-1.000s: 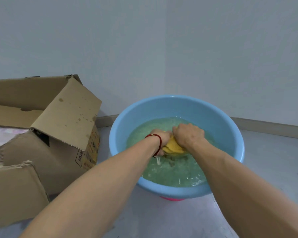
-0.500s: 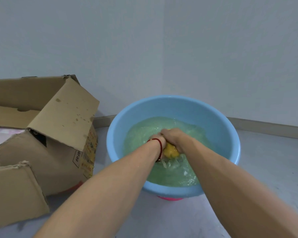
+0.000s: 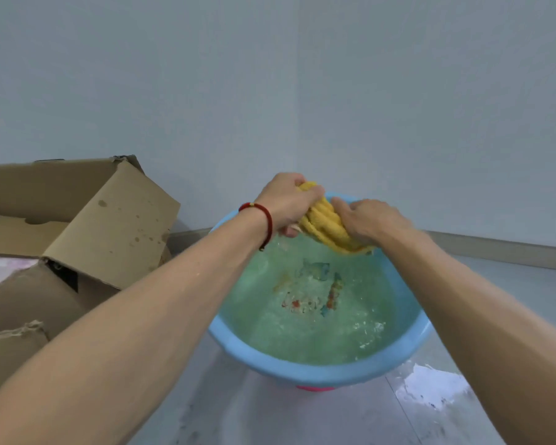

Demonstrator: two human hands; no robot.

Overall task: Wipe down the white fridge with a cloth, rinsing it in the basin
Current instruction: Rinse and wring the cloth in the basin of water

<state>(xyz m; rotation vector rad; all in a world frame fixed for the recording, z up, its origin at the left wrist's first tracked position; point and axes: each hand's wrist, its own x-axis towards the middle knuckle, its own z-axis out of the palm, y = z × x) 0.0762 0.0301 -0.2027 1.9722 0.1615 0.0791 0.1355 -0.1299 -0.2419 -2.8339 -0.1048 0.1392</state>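
Cloth [image 3: 326,228] lifted — both hands' fingers [image 3: 305,200] gripping

The far rim of the round blue plastic basin [image 3: 315,374] is hidden behind the left hand [image 3: 284,203], the right hand [image 3: 369,221] and the bunched yellow cloth [image 3: 326,224]. The brown cardboard box [image 3: 109,229] is cut off at the left edge. The coloured print on the basin's bottom is blurred by water.

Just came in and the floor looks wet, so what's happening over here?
A person is wringing a yellow cloth over a blue basin of greenish water. The left hand grips its upper end, the right hand the lower. An open cardboard box sits left of the basin.
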